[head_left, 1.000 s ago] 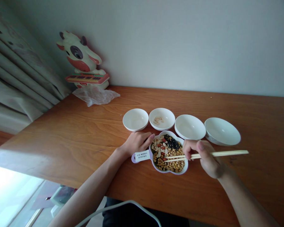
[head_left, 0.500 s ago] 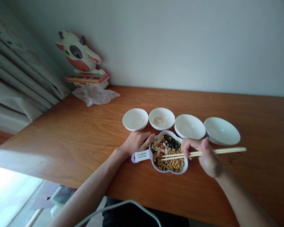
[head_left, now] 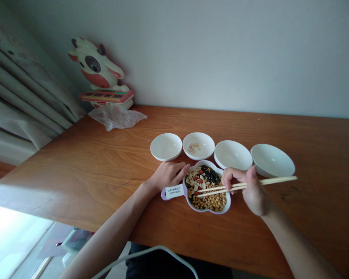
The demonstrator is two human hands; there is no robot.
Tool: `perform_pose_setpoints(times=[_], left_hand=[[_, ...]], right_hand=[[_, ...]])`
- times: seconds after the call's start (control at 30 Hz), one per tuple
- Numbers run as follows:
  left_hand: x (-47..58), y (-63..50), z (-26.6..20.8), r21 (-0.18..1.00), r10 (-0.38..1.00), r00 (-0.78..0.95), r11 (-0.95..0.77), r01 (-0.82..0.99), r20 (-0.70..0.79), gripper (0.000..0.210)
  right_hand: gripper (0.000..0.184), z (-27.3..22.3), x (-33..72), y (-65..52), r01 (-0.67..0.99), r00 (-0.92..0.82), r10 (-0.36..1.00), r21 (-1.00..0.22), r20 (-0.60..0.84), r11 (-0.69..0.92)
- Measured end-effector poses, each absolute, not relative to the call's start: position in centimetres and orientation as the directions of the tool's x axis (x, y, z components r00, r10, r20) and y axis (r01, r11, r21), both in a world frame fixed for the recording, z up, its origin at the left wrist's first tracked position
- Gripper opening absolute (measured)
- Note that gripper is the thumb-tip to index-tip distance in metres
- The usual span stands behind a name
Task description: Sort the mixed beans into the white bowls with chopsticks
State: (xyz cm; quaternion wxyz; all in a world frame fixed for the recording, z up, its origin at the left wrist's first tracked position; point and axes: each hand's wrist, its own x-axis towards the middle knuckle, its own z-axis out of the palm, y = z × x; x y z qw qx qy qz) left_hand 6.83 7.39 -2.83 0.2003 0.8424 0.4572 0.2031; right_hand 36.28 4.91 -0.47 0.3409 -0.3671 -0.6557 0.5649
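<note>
A flower-shaped bowl with a lilac rim and a labelled handle holds mixed yellow beans, black seeds, pale peanut halves and reddish peanuts. At its upper left rim, my left hand rests on the table with fingers bent and the thumb against the edge; some fingertips are hidden. My right hand, over the bowl's right side, is closed around a pair of wooden chopsticks. Their tips, slightly apart, reach into the mix beside a reddish peanut. Just behind stands a white bowl with a few pale pieces inside.
Along the same row are a left white bowl, a third white bowl and a right white bowl. A cow-shaped toy keyboard and a crumpled plastic bag sit at the back left. A pale cable crosses below.
The right hand has shifted slightly up and left, and the chopsticks' rear ends have moved the same way. Their tips are spread wider. The left hand and bowls stay put.
</note>
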Motion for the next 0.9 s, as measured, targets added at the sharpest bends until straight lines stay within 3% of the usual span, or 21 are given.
perform_pose_setpoints(times=[0.43, 0.6, 0.7, 0.9], left_hand=[[6.8, 7.4, -2.9, 0.514, 0.853, 0.495, -0.503, 0.695, 0.166, 0.049], [6.8, 7.4, -2.8, 0.516, 0.853, 0.492, -0.504, 0.693, 0.174, 0.049], [6.9, 7.3, -2.7, 0.518, 0.856, 0.487, -0.501, 0.693, 0.176, 0.05], [6.8, 7.4, -2.8, 0.524, 0.853, 0.494, -0.502, 0.688, 0.169, 0.048]], right_hand=[[0.075, -0.3, 36.0, 5.1, 0.13, -0.431, 0.9, -0.982, 0.069, 0.137], [0.073, -0.1, 36.0, 5.0, 0.059, -0.323, 0.938, -0.987, 0.125, 0.152], [0.073, 0.2, 36.2, 5.2, -0.039, -0.214, 0.958, -0.982, 0.189, 0.185], [0.072, 0.4, 37.0, 6.3, -0.206, 0.157, 0.906, -0.884, 0.393, 0.419]])
